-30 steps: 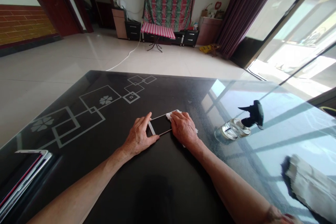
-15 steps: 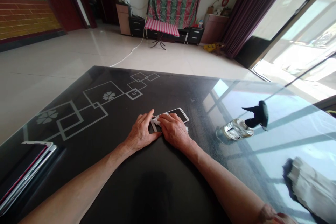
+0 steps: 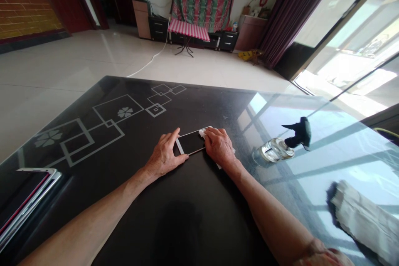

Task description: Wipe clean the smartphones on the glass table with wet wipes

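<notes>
Phone [image 3: 190,143] flat on dark bench [image 3: 137,199], between the two hands. Left hand [image 3: 163,154]: grip partly open, thumb and fingers grasping the phone's near-left end by its edges. Right hand [image 3: 220,146]: fingers bent over a white wipe [image 3: 202,133], pressing it on the phone's opposite end; this grip closed on the wipe. Spray bottle [image 3: 274,151] lies right of the right hand, apart from it.

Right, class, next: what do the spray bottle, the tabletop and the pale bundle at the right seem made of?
Spray bottle: clear, glossy plastic or glass, being see-through with bright highlights; its black trigger head looks like plastic.
Tabletop: dark, polished, probably glass or stone, since it mirrors the window.
Pale bundle: matt, likely fabric, given its creases and ragged edge.
</notes>
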